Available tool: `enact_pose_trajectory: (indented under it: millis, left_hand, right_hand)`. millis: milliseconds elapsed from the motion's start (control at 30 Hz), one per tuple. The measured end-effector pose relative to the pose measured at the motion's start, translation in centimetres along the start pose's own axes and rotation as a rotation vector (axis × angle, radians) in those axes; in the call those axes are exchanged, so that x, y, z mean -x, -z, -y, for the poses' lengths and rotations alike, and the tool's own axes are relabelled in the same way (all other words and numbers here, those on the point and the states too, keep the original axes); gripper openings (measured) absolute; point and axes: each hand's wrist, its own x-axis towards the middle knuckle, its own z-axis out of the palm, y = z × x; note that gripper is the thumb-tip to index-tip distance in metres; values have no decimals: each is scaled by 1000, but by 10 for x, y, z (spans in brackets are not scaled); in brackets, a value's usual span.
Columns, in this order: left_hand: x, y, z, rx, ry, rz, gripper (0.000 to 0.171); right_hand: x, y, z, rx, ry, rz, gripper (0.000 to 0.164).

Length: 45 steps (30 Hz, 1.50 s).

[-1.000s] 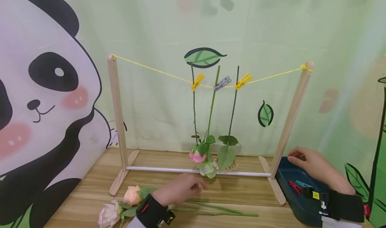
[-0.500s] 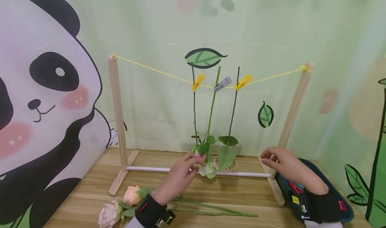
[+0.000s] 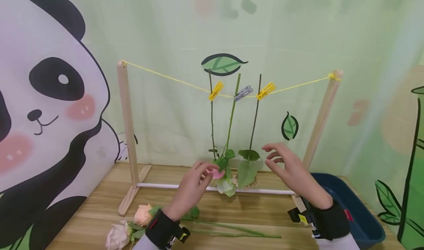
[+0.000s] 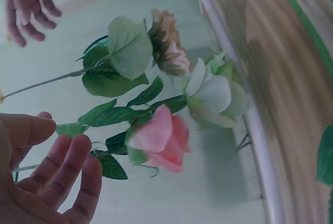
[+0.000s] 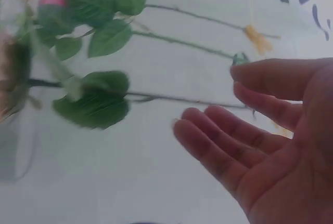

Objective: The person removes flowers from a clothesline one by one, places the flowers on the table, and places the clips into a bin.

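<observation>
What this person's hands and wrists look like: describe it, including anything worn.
The left hand and right hand are bare, without gloves. Each wrist wears a wide black band with a small dark device bearing yellow patches. Pale sleeves show below the bands.

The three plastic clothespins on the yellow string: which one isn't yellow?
The middle one, the grey plastic clothespin; the yellow plastic clothespins sit either side.

On the wood-grain table [image 3: 265,213] we see two flowers [image 3: 143,215] at lower left, a stand [image 3: 127,132] mid-frame, a blue tray [image 3: 364,222] lower right.
</observation>
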Motion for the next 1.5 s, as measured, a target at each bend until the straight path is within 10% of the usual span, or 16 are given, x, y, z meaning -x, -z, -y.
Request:
enact_pose_trajectory:
  millis: [700,1500]
  left_hand:
    - [-54,26,-26,10,-30,-230,33]
    - [-98,42,-32,62,54,-184,43]
  right_hand:
    - [-98,31,71,-22,152,-56,37]
    - [-167,37,116,-18,23,58,54]
